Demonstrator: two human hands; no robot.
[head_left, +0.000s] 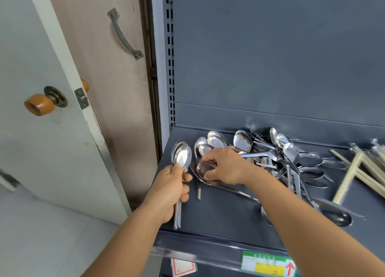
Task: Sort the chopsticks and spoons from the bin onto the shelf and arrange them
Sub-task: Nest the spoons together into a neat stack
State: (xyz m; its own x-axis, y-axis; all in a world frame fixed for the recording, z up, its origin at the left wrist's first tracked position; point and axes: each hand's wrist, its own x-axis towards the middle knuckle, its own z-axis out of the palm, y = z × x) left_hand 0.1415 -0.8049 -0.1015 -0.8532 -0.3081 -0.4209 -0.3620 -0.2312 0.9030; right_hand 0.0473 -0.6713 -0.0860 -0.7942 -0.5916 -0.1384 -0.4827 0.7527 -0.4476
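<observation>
Left hand (173, 185) grips a nested stack of shiny steel spoons (181, 155), bowls up and aligned for tidy stacking, while the right hand (224, 167) pinches another steel spoon (205, 168) from the jumbled pile (277, 151) on the dark grey metal shelf (220, 212), pale wooden chopsticks (358, 170) lying apart at right.

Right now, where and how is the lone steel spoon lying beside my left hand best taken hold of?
Pinch the lone steel spoon at its bare handle end, coming from the shelf's front edge; its bowl is tucked among other spoons under the right hand.
</observation>
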